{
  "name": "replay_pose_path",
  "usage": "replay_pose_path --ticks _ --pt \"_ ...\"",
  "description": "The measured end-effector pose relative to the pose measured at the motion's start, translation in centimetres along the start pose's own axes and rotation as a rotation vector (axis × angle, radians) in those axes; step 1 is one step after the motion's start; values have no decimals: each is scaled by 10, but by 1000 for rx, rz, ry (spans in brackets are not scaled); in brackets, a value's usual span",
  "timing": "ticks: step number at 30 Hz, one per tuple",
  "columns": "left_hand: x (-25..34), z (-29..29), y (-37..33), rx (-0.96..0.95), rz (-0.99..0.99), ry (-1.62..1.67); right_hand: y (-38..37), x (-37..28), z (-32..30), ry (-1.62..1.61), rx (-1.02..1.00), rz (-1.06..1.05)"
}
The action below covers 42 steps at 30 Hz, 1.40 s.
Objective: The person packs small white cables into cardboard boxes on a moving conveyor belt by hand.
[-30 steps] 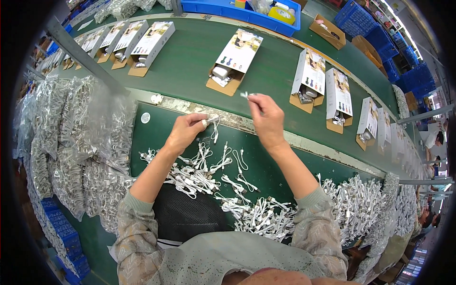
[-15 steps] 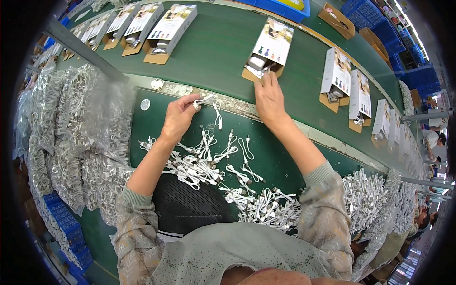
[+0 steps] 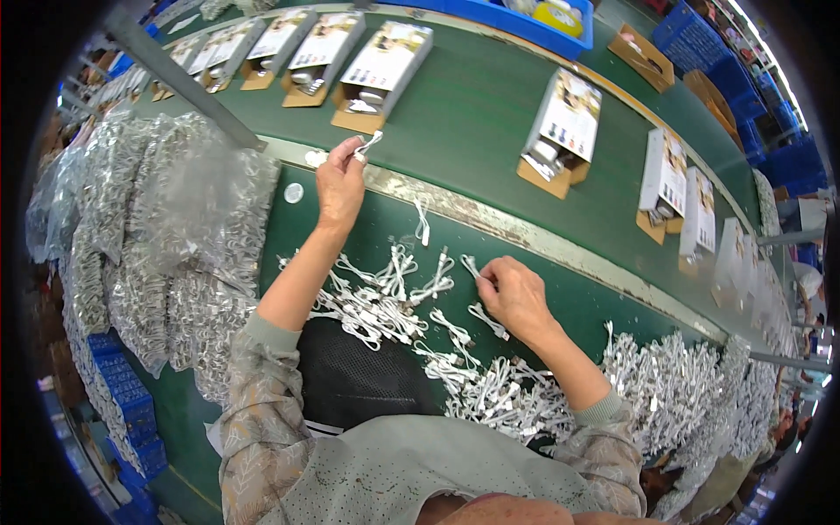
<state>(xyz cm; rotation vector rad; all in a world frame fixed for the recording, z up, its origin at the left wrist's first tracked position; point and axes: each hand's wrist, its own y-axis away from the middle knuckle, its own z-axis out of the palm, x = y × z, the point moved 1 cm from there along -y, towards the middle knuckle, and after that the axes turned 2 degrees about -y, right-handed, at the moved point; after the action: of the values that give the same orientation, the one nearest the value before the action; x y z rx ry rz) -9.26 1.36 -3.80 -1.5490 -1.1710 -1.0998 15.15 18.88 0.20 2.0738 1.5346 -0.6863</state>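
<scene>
My left hand (image 3: 339, 185) is raised at the edge of the green belt, its fingers pinched on a short white charging cable (image 3: 371, 142). Just beyond it stands an open printed box (image 3: 387, 61) with a white item at its flap end. Lower and to the right, my right hand (image 3: 514, 296) has its thumb and fingers closed on another white cable (image 3: 471, 264) lying at the table. A single cable (image 3: 422, 224) lies between the hands. Loose cables (image 3: 372, 311) are heaped in front of my left forearm, and a larger pile (image 3: 507, 398) lies closer to me.
Open printed boxes (image 3: 564, 114) stand along the green belt (image 3: 472, 96), past a worn metal rail (image 3: 455, 206). Bagged cables (image 3: 188, 236) are stacked at left beneath a grey post (image 3: 179, 83). A black mesh cap (image 3: 359, 376) lies near my body. More cables (image 3: 661, 381) sit at right.
My right hand has come back from a box on the belt to a cable on the table. My left hand still holds its cable, now nearer another box. The boxes appear shifted right in view.
</scene>
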Motion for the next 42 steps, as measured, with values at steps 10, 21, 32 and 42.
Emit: replay_pose_path --ticks 10,21,32,42 --pt "-21 60 -54 254 267 -216 -10 7 -1 -335 -86 301" --pt "31 63 1 -656 523 -633 -12 15 -7 -424 -37 329" --pt "44 -1 46 -712 500 -739 -86 3 11 -1403 -161 506" --pt "54 -38 42 -609 64 -510 -235 -14 60 -1987 329 796"
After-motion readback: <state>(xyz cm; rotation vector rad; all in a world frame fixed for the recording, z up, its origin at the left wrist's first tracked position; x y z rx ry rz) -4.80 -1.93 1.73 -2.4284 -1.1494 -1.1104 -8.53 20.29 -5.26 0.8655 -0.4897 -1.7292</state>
